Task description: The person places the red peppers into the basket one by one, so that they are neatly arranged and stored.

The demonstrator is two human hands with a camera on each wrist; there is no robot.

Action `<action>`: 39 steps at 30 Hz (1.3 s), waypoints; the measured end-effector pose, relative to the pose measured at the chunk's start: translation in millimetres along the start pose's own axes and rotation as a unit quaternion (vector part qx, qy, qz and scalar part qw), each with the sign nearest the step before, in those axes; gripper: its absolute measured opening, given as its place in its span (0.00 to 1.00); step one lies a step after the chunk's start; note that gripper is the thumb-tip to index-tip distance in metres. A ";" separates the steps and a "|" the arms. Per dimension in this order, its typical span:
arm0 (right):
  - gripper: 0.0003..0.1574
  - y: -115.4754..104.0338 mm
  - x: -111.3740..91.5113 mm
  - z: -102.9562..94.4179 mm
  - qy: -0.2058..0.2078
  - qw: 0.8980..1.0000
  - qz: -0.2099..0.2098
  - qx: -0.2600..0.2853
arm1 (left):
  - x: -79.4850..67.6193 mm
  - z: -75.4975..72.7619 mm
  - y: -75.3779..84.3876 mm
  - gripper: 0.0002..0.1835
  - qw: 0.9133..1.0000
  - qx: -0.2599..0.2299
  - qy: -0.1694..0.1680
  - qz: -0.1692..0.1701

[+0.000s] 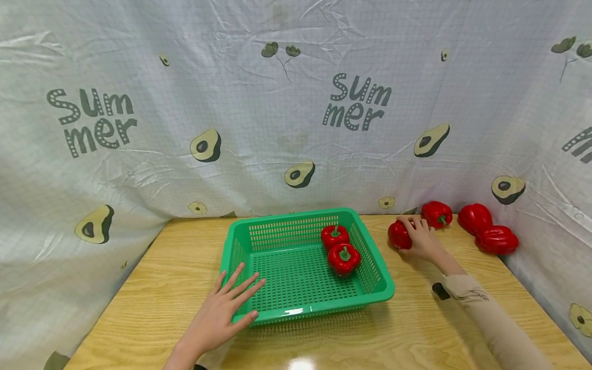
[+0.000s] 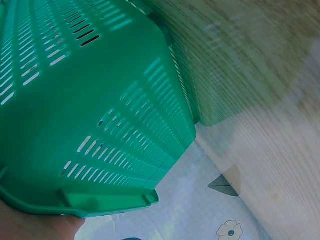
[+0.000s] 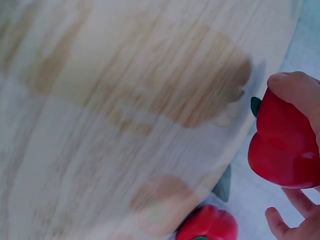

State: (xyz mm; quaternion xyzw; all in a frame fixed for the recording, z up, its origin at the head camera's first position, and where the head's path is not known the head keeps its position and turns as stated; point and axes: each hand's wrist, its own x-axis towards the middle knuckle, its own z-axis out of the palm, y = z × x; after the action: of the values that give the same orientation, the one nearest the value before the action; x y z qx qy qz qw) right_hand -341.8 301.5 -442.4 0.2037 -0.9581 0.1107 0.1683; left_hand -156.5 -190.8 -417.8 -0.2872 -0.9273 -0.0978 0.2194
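Note:
My right hand (image 1: 420,240) grips a red bell pepper (image 1: 399,235) to the right of the green plastic basket (image 1: 305,312). In the right wrist view the thumb lies on one side of this pepper (image 3: 285,142), with other fingers on the opposite side. Its green stem peeks out at the edge. My left hand (image 1: 222,311) rests over the basket's front left corner, fingers straight and spread. Inside the basket, against its right side, sit two red bell peppers, a rear one (image 1: 334,237) and a front one (image 1: 343,261). The left wrist view shows mostly the basket's slotted outer wall (image 2: 60,110).
Beyond my right hand lies another red pepper (image 1: 437,214). Two more, an upper one (image 1: 475,219) and a lower one (image 1: 497,240), touch near the right edge of the wooden table (image 1: 152,293). A printed cloth (image 1: 259,103) hangs behind and at the sides.

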 end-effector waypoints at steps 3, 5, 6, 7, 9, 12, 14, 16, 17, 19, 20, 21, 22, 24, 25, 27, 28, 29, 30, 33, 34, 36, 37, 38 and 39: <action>0.55 -3.2 -1.8 -2.0 0.007 1.000 -0.020 0.006 | 0.0 -0.2 0.2 0.32 1.000 -0.002 0.000 -0.002; 0.54 -5.7 -3.1 -3.3 0.015 0.999 -0.037 0.010 | 0.0 -0.1 0.2 0.32 1.000 -0.002 0.002 -0.002; 0.54 -7.1 -3.7 -4.1 0.020 0.999 -0.044 0.010 | 0.0 -0.1 0.3 0.32 1.000 -0.001 0.004 -0.001; 0.54 -8.6 -4.4 -4.8 0.025 0.998 -0.051 0.009 | 0.0 0.0 0.4 0.32 1.000 0.000 0.005 0.000; 0.53 -11.8 -5.9 -6.2 0.030 0.998 -0.060 0.006 | 0.0 0.1 0.4 0.33 1.000 0.000 0.007 0.002; 0.54 -17.1 -8.0 -9.3 0.036 0.997 -0.069 0.000 | 0.0 0.2 0.1 0.33 1.000 0.000 0.009 0.006; 0.54 -20.5 -9.2 -11.6 0.036 0.997 -0.074 -0.003 | -0.2 0.2 -0.3 0.33 1.000 0.002 0.008 0.008; 0.55 -23.8 -10.1 -14.4 0.036 0.996 -0.079 -0.006 | -0.4 0.2 -0.6 0.33 1.000 0.004 0.006 0.010; 0.56 -25.4 -10.5 -15.7 0.036 0.996 -0.081 -0.007 | -0.6 0.2 -0.8 0.33 1.000 0.005 0.005 0.011; 0.56 -27.5 -11.1 -17.9 0.039 0.995 -0.087 -0.012 | -0.6 0.3 -0.8 0.33 1.000 0.006 0.006 0.012; 0.56 -28.6 -11.4 -19.0 0.041 0.995 -0.090 -0.014 | -0.5 0.5 -0.7 0.34 1.000 0.005 0.007 0.011; 0.57 -29.6 -11.8 -20.2 0.045 0.995 -0.092 -0.016 | -0.4 0.6 -0.7 0.34 1.000 0.003 0.009 0.010; 0.57 -30.7 -12.2 -21.4 0.049 0.994 -0.095 -0.017 | -0.3 0.7 -0.6 0.35 1.000 0.003 0.011 0.010; 0.57 -32.8 -13.1 -23.7 0.058 0.993 -0.101 -0.019 | 0.1 0.9 -0.5 0.35 1.000 0.000 0.013 0.007; 0.57 -33.8 -13.7 -24.8 0.062 0.992 -0.104 -0.020 | 0.0 1.0 -0.4 0.35 1.000 0.000 0.013 0.006; 0.58 -36.4 -15.1 -27.1 0.071 0.991 -0.107 -0.024 | -0.1 1.2 -0.4 0.34 1.000 0.001 0.011 0.005; 0.59 -37.6 -15.9 -28.3 0.076 0.991 -0.107 -0.028 | -0.2 1.3 -0.4 0.34 1.000 0.002 0.011 0.005; 0.60 -38.8 -16.6 -29.4 0.080 0.990 -0.108 -0.033 | -0.2 1.5 -0.4 0.34 1.000 0.002 0.010 0.004; 0.61 -39.7 -17.4 -30.3 0.084 0.990 -0.107 -0.038 | -0.3 1.5 -0.4 0.34 1.000 0.003 0.011 0.004; 0.62 -42.9 -19.7 -33.4 0.093 0.988 -0.111 -0.050 | -0.2 1.4 -0.3 0.34 1.000 0.003 0.012 0.006; 0.62 -43.8 -20.4 -34.5 0.097 0.987 -0.114 -0.053 | -0.1 1.3 -0.2 0.34 1.000 0.003 0.012 0.006; 0.61 -45.7 -21.6 -36.5 0.103 0.986 -0.122 -0.057 | -0.2 0.9 -0.2 0.34 1.000 0.002 0.010 0.007; 0.61 -47.2 -22.1 -38.0 0.107 0.984 -0.128 -0.057 | -0.3 0.7 -0.2 0.33 1.000 0.003 0.008 0.008; 0.61 -48.4 -22.8 -39.6 0.111 0.983 -0.133 -0.057 | -0.4 0.7 -0.4 0.33 1.000 0.003 0.007 0.009; 0.61 -49.8 -23.3 -41.2 0.115 0.982 -0.138 -0.058 | -0.4 0.5 -0.3 0.32 1.000 0.003 0.006 0.009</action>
State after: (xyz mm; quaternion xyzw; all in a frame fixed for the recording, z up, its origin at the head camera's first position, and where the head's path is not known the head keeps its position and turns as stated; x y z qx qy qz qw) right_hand -289.0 276.9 -405.9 0.3099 -0.8999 0.0534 0.3022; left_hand -156.5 -191.2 -418.5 -0.2939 -0.9237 -0.0951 0.2267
